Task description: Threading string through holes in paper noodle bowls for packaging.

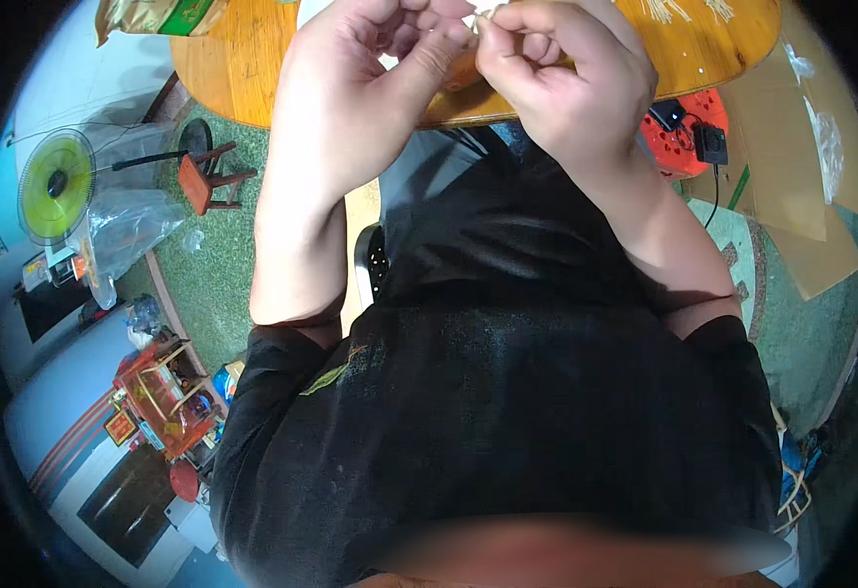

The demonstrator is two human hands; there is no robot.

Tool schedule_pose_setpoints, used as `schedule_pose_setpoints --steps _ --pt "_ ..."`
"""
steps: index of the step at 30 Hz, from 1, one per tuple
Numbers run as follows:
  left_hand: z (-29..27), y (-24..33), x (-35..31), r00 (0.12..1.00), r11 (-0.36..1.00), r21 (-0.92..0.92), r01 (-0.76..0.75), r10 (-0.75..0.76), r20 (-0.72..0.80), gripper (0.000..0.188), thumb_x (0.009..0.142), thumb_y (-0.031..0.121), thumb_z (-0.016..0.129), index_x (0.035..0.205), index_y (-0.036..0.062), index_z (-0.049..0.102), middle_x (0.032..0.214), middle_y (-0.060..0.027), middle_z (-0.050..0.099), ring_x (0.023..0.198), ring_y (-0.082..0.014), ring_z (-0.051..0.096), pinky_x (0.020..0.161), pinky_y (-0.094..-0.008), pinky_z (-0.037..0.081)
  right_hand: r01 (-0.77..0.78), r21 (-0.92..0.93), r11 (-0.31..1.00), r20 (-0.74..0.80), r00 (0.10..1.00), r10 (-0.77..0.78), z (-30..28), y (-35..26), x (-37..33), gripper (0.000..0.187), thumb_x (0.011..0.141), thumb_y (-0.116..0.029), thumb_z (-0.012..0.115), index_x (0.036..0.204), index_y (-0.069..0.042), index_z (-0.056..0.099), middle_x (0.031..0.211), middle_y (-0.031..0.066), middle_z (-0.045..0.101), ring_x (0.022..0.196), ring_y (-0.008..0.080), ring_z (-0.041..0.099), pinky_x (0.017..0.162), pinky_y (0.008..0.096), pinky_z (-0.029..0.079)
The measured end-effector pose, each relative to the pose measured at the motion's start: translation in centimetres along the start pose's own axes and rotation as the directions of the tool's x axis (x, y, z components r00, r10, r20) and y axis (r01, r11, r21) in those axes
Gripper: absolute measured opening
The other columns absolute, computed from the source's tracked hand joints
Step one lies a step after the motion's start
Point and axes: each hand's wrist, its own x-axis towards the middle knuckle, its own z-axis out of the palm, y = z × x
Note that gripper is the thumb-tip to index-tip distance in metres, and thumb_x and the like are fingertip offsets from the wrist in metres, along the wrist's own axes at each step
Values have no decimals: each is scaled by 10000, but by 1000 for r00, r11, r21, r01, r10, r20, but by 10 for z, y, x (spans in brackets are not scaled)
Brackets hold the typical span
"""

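Both of my hands are raised over the near edge of a wooden table [718, 44], their fingertips almost meeting. Thumb and fingers of my left hand [370, 73] are drawn together at a small whitish piece [485, 14]. My right hand [581, 73] pinches the same piece between thumb and forefinger, the other fingers curled. The piece is too small and too hidden by the fingers to name. Something white lies on the table behind my left hand, mostly covered. To the right of my right hand is a little bundle of pale thin strands [666, 10].
A green and tan package [160, 15] lies at the table's far left. Right of me, a red stool [679, 157] carries a black device with a cable. Cardboard sheets [777, 167] cover floor beyond it. At left stand a green fan [57, 186] and a small wooden stool [209, 181].
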Motion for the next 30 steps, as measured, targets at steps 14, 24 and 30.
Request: schedule_pose_setpoints --steps 14,24,30 --pt "-5 0 11 983 988 -103 115 -99 154 55 1024 -25 601 1042 -40 651 927 -36 689 832 -90 646 755 -233 536 154 -30 988 -78 985 -156 0 6 -8 223 728 50 833 870 -43 689 798 76 644 677 230 640 589 328 504" --pt "1 6 8 998 972 234 -14 -1 62 46 1005 6 593 973 -27 602 865 -67 610 807 -109 600 713 -262 505 132 355 926 -54 991 -121 1 31 -39 134 906 109 675 1012 31 650 963 51 609 762 71 544 681 201 451" --pt "4 10 9 994 870 482 -103 112 10 61 924 -11 648 953 -25 596 838 -131 594 740 -208 588 672 -316 484 -127 623 772 195 981 4 -16 23 -47 30 933 36 681 926 25 653 952 67 624 798 86 595 702 203 475"
